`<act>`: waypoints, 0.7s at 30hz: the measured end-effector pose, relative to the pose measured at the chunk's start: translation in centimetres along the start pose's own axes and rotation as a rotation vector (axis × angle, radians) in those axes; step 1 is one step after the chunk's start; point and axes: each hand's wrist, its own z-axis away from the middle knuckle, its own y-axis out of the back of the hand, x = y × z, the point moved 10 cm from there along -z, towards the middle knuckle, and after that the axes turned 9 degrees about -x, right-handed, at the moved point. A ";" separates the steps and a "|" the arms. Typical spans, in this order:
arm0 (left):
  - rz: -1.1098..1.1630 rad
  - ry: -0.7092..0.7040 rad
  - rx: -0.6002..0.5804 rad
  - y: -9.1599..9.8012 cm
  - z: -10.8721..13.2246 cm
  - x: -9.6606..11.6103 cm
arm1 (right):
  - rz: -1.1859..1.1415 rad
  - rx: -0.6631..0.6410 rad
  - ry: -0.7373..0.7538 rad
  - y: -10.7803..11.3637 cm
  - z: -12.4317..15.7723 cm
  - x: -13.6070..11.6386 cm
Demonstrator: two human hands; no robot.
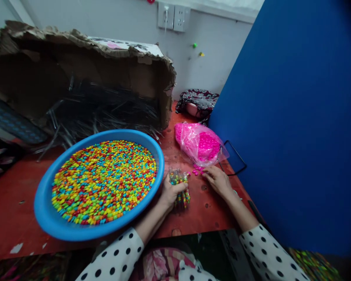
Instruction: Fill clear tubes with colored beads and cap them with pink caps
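Note:
My left hand (172, 191) is closed around a bundle of clear plastic tubes (183, 197) with colourful candies inside, held upright beside the basin. At the tubes' tops, a small pink piece shows by the right edge. My right hand (219, 181) reaches to a few loose small pink pieces (195, 171) on the table, its thumb and fingertips drawn together at them; whether a piece is between them is hidden. Behind these pieces lies a clear plastic bag (197, 144) full of the same pink pieces. A blue basin (160, 156) heaped with multicoloured candies stands to the left.
A torn cardboard box (168, 89) at the back left holds many empty clear tubes (105, 109). A tall blue panel (295, 128) closes off the right side. A black wire frame (236, 156) leans there. A patterned cloth bag (197, 102) sits behind on the red table (204, 216).

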 end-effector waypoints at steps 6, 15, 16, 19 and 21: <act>0.007 0.011 0.021 0.0 -0.2 -0.2 | 0.195 -0.030 -0.005 -1.2 0.0 -0.5; -0.014 0.003 0.000 -0.5 0.0 0.3 | -0.318 0.115 -0.026 0.5 -0.1 -0.7; -0.025 -0.002 -0.005 -0.6 0.0 0.3 | -0.484 0.105 -0.043 0.5 -0.1 -0.8; -0.068 -0.019 -0.041 -0.7 -0.2 0.4 | -0.842 0.014 -0.076 0.1 -0.1 -2.2; -0.091 -0.021 -0.078 -1.0 -0.3 0.4 | -0.902 -0.018 -0.052 0.5 -0.2 -3.6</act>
